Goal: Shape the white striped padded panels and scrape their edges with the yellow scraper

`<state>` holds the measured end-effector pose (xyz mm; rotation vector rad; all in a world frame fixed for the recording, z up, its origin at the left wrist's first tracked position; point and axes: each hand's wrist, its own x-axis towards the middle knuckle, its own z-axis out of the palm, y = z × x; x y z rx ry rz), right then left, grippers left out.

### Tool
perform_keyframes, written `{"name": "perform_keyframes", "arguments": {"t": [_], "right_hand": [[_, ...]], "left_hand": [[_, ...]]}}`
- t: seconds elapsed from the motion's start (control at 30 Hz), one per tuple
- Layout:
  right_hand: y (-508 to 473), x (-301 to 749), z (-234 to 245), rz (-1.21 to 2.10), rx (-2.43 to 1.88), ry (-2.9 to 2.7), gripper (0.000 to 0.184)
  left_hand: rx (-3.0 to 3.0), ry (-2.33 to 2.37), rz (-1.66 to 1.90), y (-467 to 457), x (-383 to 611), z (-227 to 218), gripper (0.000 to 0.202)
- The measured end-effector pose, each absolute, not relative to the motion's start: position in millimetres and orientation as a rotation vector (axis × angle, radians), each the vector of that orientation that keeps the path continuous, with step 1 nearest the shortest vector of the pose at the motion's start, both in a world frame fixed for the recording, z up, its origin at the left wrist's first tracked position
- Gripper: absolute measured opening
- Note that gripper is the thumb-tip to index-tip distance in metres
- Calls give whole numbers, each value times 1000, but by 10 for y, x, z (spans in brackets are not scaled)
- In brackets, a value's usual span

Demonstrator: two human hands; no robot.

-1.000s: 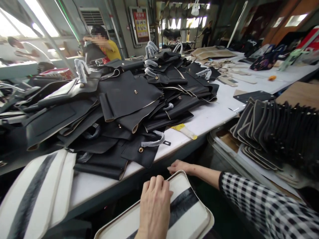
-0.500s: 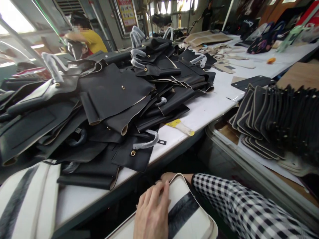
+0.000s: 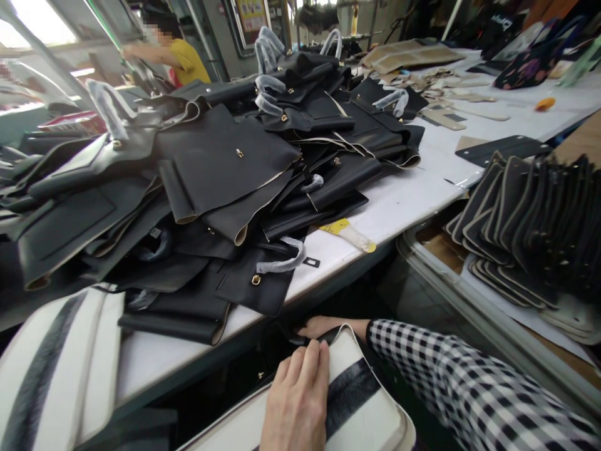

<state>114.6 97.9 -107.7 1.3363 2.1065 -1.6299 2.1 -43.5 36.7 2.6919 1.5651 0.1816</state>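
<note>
My left hand [image 3: 298, 391] lies over the edge of a white, thick-edged panel with a dark stripe [image 3: 352, 388], at the bottom centre. Its fingers are pressed together and bent over the rim. Beyond that panel my right hand [image 3: 323, 327] reaches down at the table's front edge, its fingers closed at a black leather bag piece [image 3: 287, 333]. Much of this piece is hidden in shadow; a small gold clasp shows lower down. Close by on the table lies a heap of black leather bag pieces [image 3: 225, 169] with gold clasps and plastic-wrapped handles.
Another white striped panel [image 3: 56, 369] stands at the lower left. On the right, a cart [image 3: 436, 307] carries rows of black flaps [image 3: 521, 225]. Beige offcuts [image 3: 441, 116] lie farther along the white table [image 3: 399, 200]. A person in yellow [image 3: 188, 62] works behind the heap.
The view has shifted slightly, so the table things appear farther right. More of my right hand and the black piece beside it shows. My left hand stays on the white panel.
</note>
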Motion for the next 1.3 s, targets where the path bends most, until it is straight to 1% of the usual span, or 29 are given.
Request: {"name": "perform_keyframes", "arguments": {"t": [0.07,0.23,0.33,0.47,0.57,0.6,0.63,0.7,0.77,0.83,0.93,1.07,1.1,1.13,1.23,1.3], "right_hand": [[1124,1116,-892,-1671,1319,2048,30],[1328,976,-287,-1920,1177,1879,43],[1266,936,-72,-1970,1219,1856,47],[1220,1005,-19,-1814,1376,1945,54],[1255,1086,-27,-1707,1381,2077,58],[1264,1109,-29,-1684,1363,2111,60],[1269,1130,-32,-1664,1344,2135,63],[1269,1163,-38,-1624,1303,2171,67],[1263,1191,-40,-1572,1258,2210,68],[1259,1219,-27,-1503,1201,2264,70],[1244,1265,23,-1361,1098,2380,70],[1188,1327,105,-1085,989,2546,54],[1173,1341,123,-1019,972,2574,53],[1161,1354,140,-962,958,2595,55],[1153,1394,191,-833,919,2619,68],[1172,1425,220,-766,871,2631,66]], "left_hand": [[2664,1601,160,-397,85,366,61],[2494,1635,104,-255,242,397,56],[2380,1658,150,-153,338,427,51],[2227,1629,339,-33,390,439,38],[2009,1682,554,25,244,449,42],[1942,1744,576,38,157,458,43],[1882,1821,562,47,58,469,42],[1788,1948,452,59,-139,496,32],[1728,1976,362,66,-279,521,21],[1720,1947,330,70,-325,539,16],[1747,1924,321,63,-259,552,18],[1773,1951,354,5,-125,552,17],[1782,1958,367,-13,-99,548,17],[1796,1963,383,-27,-77,543,17],[1788,1969,436,-38,-36,528,17],[1729,1965,461,-20,-48,524,18]]}}
